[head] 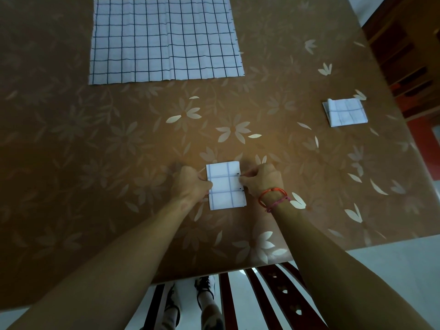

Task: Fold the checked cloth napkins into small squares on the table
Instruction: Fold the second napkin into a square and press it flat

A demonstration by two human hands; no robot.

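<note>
My left hand (193,184) pinches the left edge of a small folded white cloth napkin with thin blue checks (226,186). My right hand (260,181), with red and pink cord bracelets (273,197) on its wrist, pinches the right edge. The napkin lies flat near the front of the counter (95,151), which has a smooth brown flower-patterned cover. Well to the right sits another folded checked square (345,113). At the far side a large checked cloth (164,39) lies spread open and creased.
</note>
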